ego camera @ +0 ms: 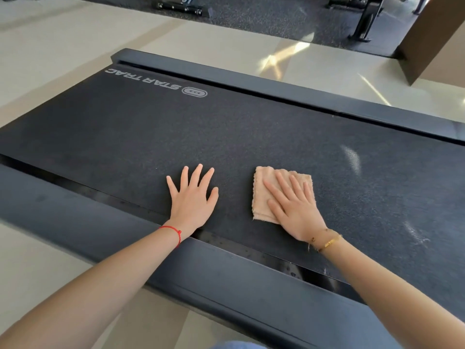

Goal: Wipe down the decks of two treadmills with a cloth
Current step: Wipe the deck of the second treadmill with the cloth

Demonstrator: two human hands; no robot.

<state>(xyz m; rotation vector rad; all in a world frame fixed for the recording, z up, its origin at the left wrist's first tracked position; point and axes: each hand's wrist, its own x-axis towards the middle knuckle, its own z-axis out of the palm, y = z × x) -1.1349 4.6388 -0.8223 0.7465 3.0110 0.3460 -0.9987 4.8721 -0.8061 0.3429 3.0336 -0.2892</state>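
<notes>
Pale tiled floor [63, 54] surrounds the machine; dark speckled mat [264, 18] at the far side carries black equipment frames [364, 23]. One treadmill in view; its black belt deck [201, 127] runs across the frame, "STAR TRAC" logo [156, 83] printed near the far left end; near side rail [105, 230] and far side rail [251, 84] border the belt. Pale smears [352, 159] on the belt at right; a second scuffed patch [415, 234] lower right. Both bare forearms reach over the near rail. Left hand [192, 200] flat on bare belt, palm down, fingers spread wide, holding nothing; red string bracelet [173, 233] at its wrist. Right hand [293, 206] pressed flat on the folded beige cloth [264, 187], fingers extended, not gripping; cloth lies on the belt just right of the left hand, not touching it; gold bracelet [329, 241] at the right wrist.
</notes>
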